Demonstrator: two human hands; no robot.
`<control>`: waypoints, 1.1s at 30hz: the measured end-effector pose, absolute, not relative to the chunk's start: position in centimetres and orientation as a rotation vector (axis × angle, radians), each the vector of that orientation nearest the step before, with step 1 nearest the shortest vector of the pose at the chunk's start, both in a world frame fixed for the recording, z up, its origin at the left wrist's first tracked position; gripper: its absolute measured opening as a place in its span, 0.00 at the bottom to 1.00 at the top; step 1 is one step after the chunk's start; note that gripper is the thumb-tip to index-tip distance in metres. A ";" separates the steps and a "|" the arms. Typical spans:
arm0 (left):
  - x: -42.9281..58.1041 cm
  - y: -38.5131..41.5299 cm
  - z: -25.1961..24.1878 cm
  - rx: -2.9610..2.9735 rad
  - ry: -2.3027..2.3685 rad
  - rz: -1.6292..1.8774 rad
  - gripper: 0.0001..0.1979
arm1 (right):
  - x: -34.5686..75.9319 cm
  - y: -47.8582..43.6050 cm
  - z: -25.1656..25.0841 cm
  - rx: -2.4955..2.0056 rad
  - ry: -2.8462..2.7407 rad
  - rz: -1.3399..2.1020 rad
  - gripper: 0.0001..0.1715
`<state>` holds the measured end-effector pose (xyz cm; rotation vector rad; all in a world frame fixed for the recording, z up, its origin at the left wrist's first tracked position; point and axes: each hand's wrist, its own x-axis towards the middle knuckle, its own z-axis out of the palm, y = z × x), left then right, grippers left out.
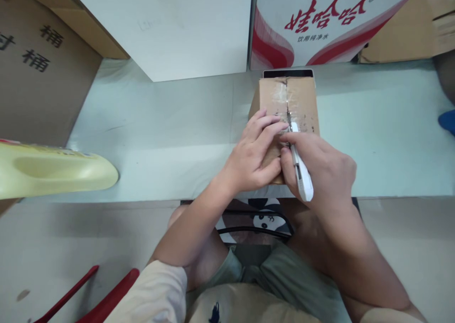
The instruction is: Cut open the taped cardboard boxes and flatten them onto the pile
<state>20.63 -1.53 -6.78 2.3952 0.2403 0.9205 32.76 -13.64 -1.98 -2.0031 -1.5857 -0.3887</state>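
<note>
A small brown cardboard box (303, 99) stands at the front of the pale table, a taped seam running along its top. My left hand (254, 152) lies on the left side of that top, its fingers stretched out over the cardboard. In my right hand (322, 171) is a white utility knife (302, 176), gripped between thumb and fingers. The front end of the knife meets the seam close to my left fingertips. Whether the blade is in the cardboard I cannot tell.
Behind the box lies a dark, flat, light-rimmed object (288, 73). A white carton (199, 29) and a red-and-white water carton (327, 10) line the back. At left are a yellow bottle (57, 171) and a large cardboard box (39, 90). The pale table (177, 124) ends near my knees.
</note>
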 end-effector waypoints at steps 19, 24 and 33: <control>20.1 -2.7 -5.7 2.366 0.328 0.822 0.31 | 33.3 -14.1 -2.3 -1.818 -1.496 -0.354 0.10; 19.8 -4.1 -5.0 2.378 0.406 0.681 0.52 | 33.6 -14.9 -2.7 -1.796 -1.303 -0.330 0.09; 18.6 -3.0 -5.3 2.390 0.625 0.661 0.55 | 33.0 -14.8 -2.7 -1.893 -1.196 -0.265 0.06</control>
